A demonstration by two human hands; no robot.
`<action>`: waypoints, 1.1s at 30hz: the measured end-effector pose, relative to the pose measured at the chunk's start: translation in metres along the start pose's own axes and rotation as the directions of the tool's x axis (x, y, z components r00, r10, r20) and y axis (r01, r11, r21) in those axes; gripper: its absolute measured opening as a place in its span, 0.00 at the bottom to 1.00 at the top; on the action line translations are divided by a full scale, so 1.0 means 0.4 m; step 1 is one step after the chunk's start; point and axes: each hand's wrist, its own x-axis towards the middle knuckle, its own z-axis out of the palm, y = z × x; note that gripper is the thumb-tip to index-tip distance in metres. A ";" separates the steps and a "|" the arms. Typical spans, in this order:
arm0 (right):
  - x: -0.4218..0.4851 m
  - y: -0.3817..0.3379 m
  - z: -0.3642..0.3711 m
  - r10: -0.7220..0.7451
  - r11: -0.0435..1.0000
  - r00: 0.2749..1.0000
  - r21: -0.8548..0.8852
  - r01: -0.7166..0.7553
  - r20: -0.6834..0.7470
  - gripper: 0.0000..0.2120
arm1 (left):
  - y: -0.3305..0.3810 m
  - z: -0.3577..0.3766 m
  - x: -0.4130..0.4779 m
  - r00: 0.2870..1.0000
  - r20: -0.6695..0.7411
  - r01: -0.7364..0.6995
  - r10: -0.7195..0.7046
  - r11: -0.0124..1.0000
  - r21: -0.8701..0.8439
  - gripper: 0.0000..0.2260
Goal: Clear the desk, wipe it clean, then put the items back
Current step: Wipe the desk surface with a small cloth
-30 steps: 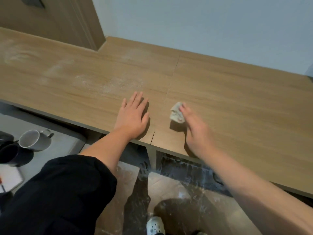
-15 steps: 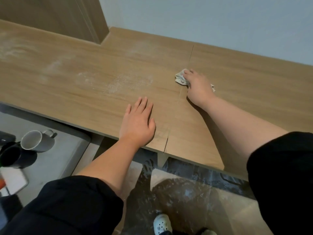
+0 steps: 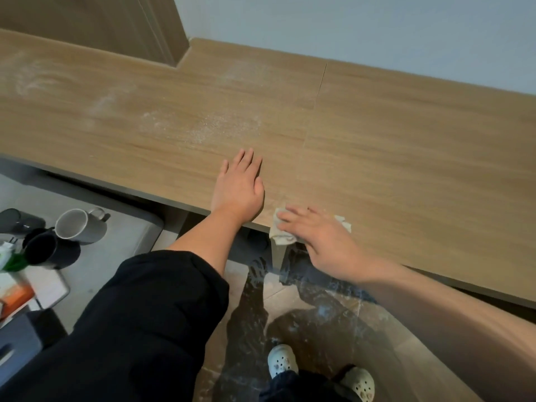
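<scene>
The wooden desk (image 3: 391, 146) runs across the view, with pale dusty smears on its left half. My left hand (image 3: 239, 188) lies flat on the desk near its front edge, fingers straight. Just right of it, my right hand (image 3: 316, 239) presses a small crumpled pale cloth (image 3: 280, 233) at the desk's front edge with straight fingers. Part of the cloth hangs over the edge and part shows beyond my hand.
Low at the left, a grey surface (image 3: 116, 250) holds a white mug (image 3: 77, 226), a black mug (image 3: 43, 249), a green item and an orange and white box (image 3: 13, 294). A wall stands behind the desk. My feet in pale clogs (image 3: 281, 362) stand on a tiled floor.
My right hand has drawn the cloth from the middle of the desk back to the front edge, beside my left hand. The left hand has stayed flat in place.
</scene>
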 end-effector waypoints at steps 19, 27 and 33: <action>-0.041 0.139 -0.198 0.520 0.850 0.830 0.034 -0.525 -0.199 0.18 | 0.115 -0.041 0.010 0.988 0.009 -0.152 0.153 0.986 -0.063 0.28; -0.054 0.166 -0.210 0.536 0.841 0.836 -0.011 -0.540 -0.119 0.22 | 0.228 -0.040 0.086 0.892 0.103 -0.438 0.441 0.898 -0.047 0.22; -0.030 0.204 -0.233 0.503 0.862 0.860 -0.025 -0.506 -0.084 0.08 | 0.253 -0.045 0.119 0.850 0.137 -0.515 0.508 0.857 0.013 0.14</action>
